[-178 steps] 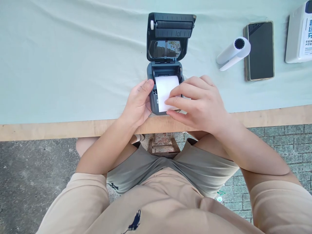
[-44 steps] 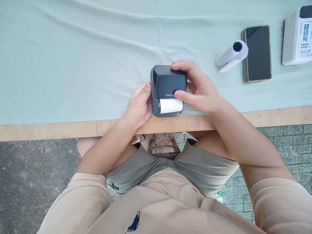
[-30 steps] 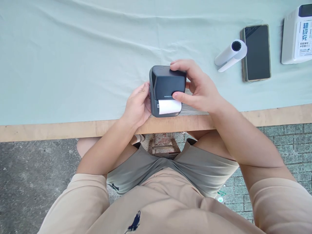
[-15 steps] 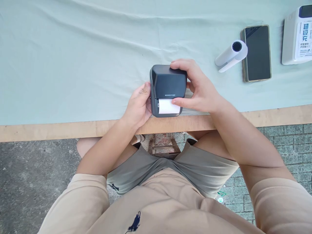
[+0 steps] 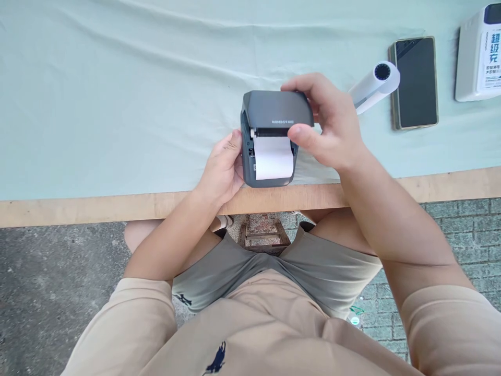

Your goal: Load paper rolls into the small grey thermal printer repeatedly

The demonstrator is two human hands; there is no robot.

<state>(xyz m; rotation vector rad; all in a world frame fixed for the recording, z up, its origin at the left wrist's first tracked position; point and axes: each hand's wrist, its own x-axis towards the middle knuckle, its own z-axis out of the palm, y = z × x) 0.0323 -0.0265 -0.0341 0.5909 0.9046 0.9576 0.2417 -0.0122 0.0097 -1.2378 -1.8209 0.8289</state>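
A dark grey label printer [image 5: 270,183] rests near the table's front edge, its lid [image 5: 270,107] tilted up. White label paper [image 5: 274,159] comes out from beneath the raised lid and lies over the front of the body. My left hand [image 5: 224,164] grips the printer's left side, thumb along the edge. My right hand [image 5: 331,122] is closed on the lid's right side, with the thumb at its front lower edge and the fingers over the back. The inside of the printer is mostly hidden by the lid and paper.
To the right, a white roll-shaped object [image 5: 370,89] leans by a dark-screened phone [image 5: 417,83]. A white box-like device with a printed label [image 5: 472,68] stands at the far right. Pale green cloth [image 5: 136,104] covers the table behind its wooden front edge [image 5: 97,208].
The printer's lid has swung up from its closed position, raised by my right hand. More of the label paper and a dark roller now show. My left hand has stayed in place.
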